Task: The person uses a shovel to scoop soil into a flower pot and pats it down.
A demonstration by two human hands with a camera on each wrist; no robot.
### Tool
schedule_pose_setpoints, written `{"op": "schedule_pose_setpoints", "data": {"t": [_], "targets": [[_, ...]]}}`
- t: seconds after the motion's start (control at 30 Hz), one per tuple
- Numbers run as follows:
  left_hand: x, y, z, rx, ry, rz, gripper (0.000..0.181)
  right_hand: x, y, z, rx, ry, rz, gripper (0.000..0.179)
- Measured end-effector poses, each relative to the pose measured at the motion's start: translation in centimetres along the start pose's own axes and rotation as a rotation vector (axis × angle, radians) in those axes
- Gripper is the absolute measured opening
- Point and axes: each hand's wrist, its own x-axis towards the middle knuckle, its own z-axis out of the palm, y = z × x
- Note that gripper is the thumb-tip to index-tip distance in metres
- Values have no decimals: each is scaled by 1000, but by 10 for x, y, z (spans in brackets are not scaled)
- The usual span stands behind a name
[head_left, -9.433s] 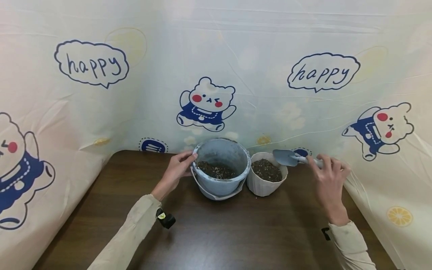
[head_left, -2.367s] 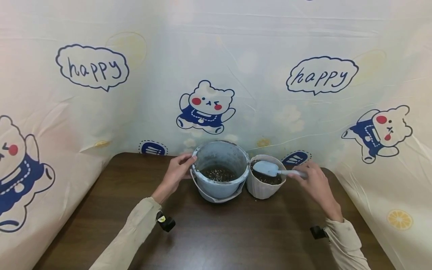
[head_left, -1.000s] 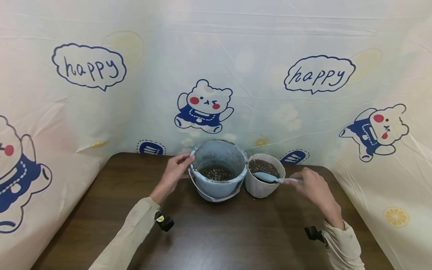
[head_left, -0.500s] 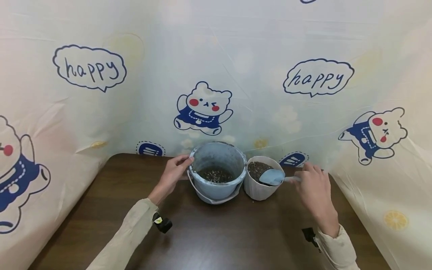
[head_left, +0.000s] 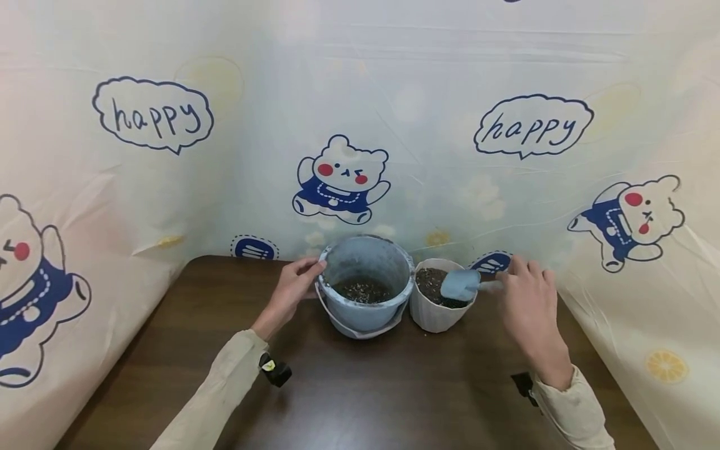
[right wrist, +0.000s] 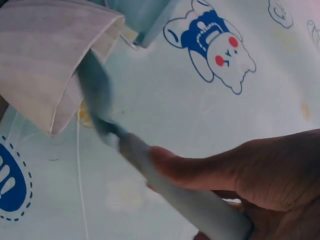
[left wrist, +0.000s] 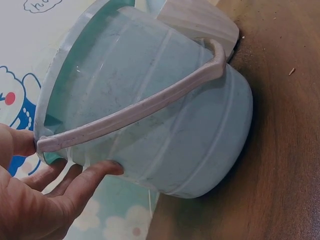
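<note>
A light blue bucket [head_left: 364, 315] with dark soil low inside stands at the table's back. My left hand [head_left: 288, 290] grips its left rim; in the left wrist view the thumb and fingers pinch the edge beside the pale handle [left wrist: 135, 111]. Right of the bucket is a smaller white faceted pot [head_left: 437, 317] holding soil [head_left: 430, 281]. My right hand [head_left: 531, 309] holds a small trowel by its grey handle [right wrist: 185, 200]. The trowel's blue blade [head_left: 460, 285] is over the right part of the pot's mouth, and its tip is inside the rim in the right wrist view.
The brown wooden table [head_left: 360, 387] extends toward me in front of both containers. A printed cloth [head_left: 427, 125] hangs close behind and along both sides. Small crumbs lie on the table near the white pot.
The trowel has gone from beside the pot down into its soil and risen again, blade now tilted at the pot's right side. Soil in the bucket looks flatter. The left hand keeps its hold.
</note>
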Motion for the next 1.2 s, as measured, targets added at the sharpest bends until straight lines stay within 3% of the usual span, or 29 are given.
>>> {"op": "schedule_pose_setpoints", "data": {"t": [0.1,0.3,0.5,0.67,0.77,1.03,1.2], "targets": [[1,0,-1,-4,13,3,50,2,1,5,52,35,18,18],[1,-1,-2,1,4,0,50,-1,10,17,81,-88,31,20],[-1,1,-2,8,12,2,51,-7,15,17,110,-56,60,21],[-3,1,-2,2,16,2,51,-10,13,15,133,-94,55,19],[-4,0,-1,-11,16,1,51,-10,11,14,152,-42,51,17],[-3,0,0,-13,13,2,50,2,-5,13,264,232,43,25],[0,-3,-1,-18,17,3,49,11,-23,19,358,281,-7,23]]}}
